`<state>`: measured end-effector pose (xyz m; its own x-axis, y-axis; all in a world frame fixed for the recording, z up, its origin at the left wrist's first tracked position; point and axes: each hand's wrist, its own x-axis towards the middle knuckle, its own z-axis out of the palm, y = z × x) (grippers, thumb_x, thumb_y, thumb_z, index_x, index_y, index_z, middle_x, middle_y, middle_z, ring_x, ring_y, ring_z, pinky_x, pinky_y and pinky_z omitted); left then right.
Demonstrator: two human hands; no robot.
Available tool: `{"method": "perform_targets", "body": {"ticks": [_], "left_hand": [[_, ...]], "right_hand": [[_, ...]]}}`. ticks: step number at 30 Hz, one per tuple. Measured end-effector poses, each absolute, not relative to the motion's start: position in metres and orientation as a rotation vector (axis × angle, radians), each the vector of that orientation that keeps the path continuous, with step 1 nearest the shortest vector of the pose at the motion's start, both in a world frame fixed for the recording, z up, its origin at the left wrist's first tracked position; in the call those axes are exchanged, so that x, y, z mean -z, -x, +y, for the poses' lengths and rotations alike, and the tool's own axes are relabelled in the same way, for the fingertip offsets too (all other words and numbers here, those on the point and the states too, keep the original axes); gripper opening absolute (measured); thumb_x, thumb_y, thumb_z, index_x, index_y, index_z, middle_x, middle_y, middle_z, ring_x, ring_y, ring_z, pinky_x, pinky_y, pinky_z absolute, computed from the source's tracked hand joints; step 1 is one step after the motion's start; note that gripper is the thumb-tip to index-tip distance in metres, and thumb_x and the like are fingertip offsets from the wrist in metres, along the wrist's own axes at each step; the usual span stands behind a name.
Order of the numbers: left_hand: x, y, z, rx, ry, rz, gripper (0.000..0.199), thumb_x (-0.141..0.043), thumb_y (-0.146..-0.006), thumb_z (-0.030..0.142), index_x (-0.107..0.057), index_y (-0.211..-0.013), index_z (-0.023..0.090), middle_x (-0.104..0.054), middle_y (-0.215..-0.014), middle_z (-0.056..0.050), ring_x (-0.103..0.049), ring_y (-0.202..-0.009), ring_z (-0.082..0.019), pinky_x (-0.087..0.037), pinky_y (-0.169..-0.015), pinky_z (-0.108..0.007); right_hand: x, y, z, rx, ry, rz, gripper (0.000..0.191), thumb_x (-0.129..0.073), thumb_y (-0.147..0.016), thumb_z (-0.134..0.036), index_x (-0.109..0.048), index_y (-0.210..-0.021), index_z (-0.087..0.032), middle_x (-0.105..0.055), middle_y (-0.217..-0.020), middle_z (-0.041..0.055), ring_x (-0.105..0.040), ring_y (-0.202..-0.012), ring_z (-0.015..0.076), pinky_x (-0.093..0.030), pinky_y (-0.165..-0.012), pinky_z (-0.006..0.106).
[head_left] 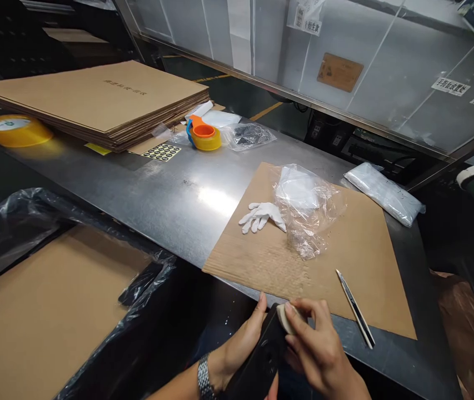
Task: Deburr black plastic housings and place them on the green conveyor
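At the table's front edge, my left hand (243,344) is wrapped round a dark, elongated object (262,355) with a round feature on its face; its exact kind I cannot tell. My right hand (322,344) pinches a small off-white pad (287,319) and presses it against the upper end of the dark object. Just beyond the hands lies a brown cardboard sheet (357,244). On it rest a white glove (262,216), a clear plastic bag (309,211) with white material inside, and a slim utility knife (355,309) on the right.
A stack of flat cardboard (90,100) stands at the far left, beside a yellow tape roll (14,130). An orange and blue tape dispenser (203,133) sits near a sticker sheet (162,151). A wrapped white packet (384,193) lies right. A plastic-lined box (53,311) is lower left.
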<state>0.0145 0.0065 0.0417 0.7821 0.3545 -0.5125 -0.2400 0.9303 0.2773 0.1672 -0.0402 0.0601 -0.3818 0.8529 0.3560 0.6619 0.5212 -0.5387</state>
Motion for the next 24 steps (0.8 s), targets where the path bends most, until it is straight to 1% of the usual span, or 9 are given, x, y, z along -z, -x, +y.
{"method": "perform_targets", "body": {"ticks": [4,7,9,10,13,14,17,20,24], "left_hand": [[-0.041,-0.012,0.007,-0.200,-0.223,0.555,0.073,-0.025,-0.081,0.069,-0.068,-0.086,0.010,-0.058,-0.041,-0.006,-0.056,-0.039,-0.017,-0.040,-0.038,-0.023],[-0.039,-0.011,0.009,0.001,-0.283,0.523,0.086,-0.015,-0.077,0.075,-0.067,-0.069,0.007,-0.057,-0.039,-0.010,-0.052,-0.034,-0.017,-0.035,-0.033,-0.022],[-0.036,-0.014,0.010,0.058,-0.277,0.524,0.090,-0.010,-0.076,0.076,-0.066,-0.064,0.006,-0.057,-0.039,-0.012,-0.051,-0.033,-0.017,-0.034,-0.033,-0.023],[-0.035,-0.017,0.011,-0.011,-0.241,0.548,0.086,-0.014,-0.078,0.074,-0.066,-0.067,0.007,-0.058,-0.041,-0.011,-0.052,-0.036,-0.017,-0.036,-0.035,-0.023],[-0.034,-0.027,0.016,-0.374,-0.074,0.712,0.059,-0.037,-0.083,0.063,-0.065,-0.085,0.012,-0.063,-0.053,-0.003,-0.058,-0.047,-0.014,-0.043,-0.049,-0.021],[-0.034,-0.028,0.018,-0.440,-0.035,0.768,0.054,-0.041,-0.082,0.061,-0.064,-0.087,0.012,-0.063,-0.054,-0.002,-0.058,-0.048,-0.014,-0.043,-0.050,-0.022],[-0.032,-0.028,0.023,-0.418,0.011,0.845,0.063,-0.035,-0.080,0.066,-0.062,-0.082,0.010,-0.061,-0.052,-0.005,-0.057,-0.043,-0.017,-0.043,-0.045,-0.026],[-0.032,-0.024,0.028,-0.414,0.050,0.830,0.063,-0.029,-0.082,0.066,-0.061,-0.076,0.011,-0.061,-0.053,-0.007,-0.060,-0.048,-0.022,-0.047,-0.051,-0.033],[-0.033,-0.026,0.030,-0.493,0.083,0.864,0.053,-0.037,-0.082,0.062,-0.055,-0.067,0.015,-0.057,-0.052,-0.003,-0.057,-0.050,-0.017,-0.049,-0.057,-0.032]], "right_hand": [[-0.060,-0.173,-0.040,-0.408,1.202,-2.184,0.057,-0.046,-0.082,-0.004,-0.036,-0.137,-0.015,-0.049,-0.113,0.0146,-0.050,-0.099,0.0212,-0.048,-0.080,0.037],[-0.059,-0.174,-0.038,-0.427,1.309,-2.139,0.053,-0.044,-0.086,-0.009,-0.036,-0.137,-0.019,-0.050,-0.110,0.0130,-0.050,-0.097,0.0211,-0.048,-0.079,0.039],[-0.060,-0.170,-0.039,-0.454,1.343,-2.113,0.051,-0.043,-0.087,-0.010,-0.037,-0.137,-0.019,-0.050,-0.109,0.0130,-0.050,-0.096,0.0214,-0.048,-0.079,0.040],[-0.061,-0.166,-0.041,-0.470,1.332,-2.109,0.051,-0.043,-0.087,-0.010,-0.037,-0.136,-0.017,-0.050,-0.109,0.0134,-0.050,-0.095,0.0216,-0.049,-0.078,0.040],[-0.060,-0.148,-0.050,-0.484,1.310,-2.105,0.053,-0.045,-0.085,-0.009,-0.036,-0.137,-0.014,-0.051,-0.108,0.0150,-0.051,-0.093,0.0220,-0.050,-0.076,0.040],[-0.056,-0.143,-0.055,-0.462,1.314,-2.096,0.053,-0.046,-0.084,-0.010,-0.036,-0.137,-0.013,-0.052,-0.107,0.0152,-0.052,-0.094,0.0228,-0.049,-0.076,0.041],[-0.039,-0.137,-0.068,-0.389,1.288,-2.052,0.050,-0.047,-0.085,-0.015,-0.040,-0.135,-0.014,-0.053,-0.105,0.0145,-0.052,-0.096,0.0246,-0.049,-0.077,0.043],[-0.021,-0.136,-0.079,-0.379,1.353,-1.909,0.047,-0.042,-0.086,-0.014,-0.043,-0.133,-0.018,-0.052,-0.105,0.0138,-0.053,-0.095,0.0237,-0.049,-0.075,0.041],[-0.013,-0.128,-0.085,-0.450,1.341,-1.826,0.043,-0.037,-0.091,-0.023,-0.043,-0.133,-0.020,-0.052,-0.103,0.0129,-0.053,-0.090,0.0222,-0.049,-0.071,0.038]]}}
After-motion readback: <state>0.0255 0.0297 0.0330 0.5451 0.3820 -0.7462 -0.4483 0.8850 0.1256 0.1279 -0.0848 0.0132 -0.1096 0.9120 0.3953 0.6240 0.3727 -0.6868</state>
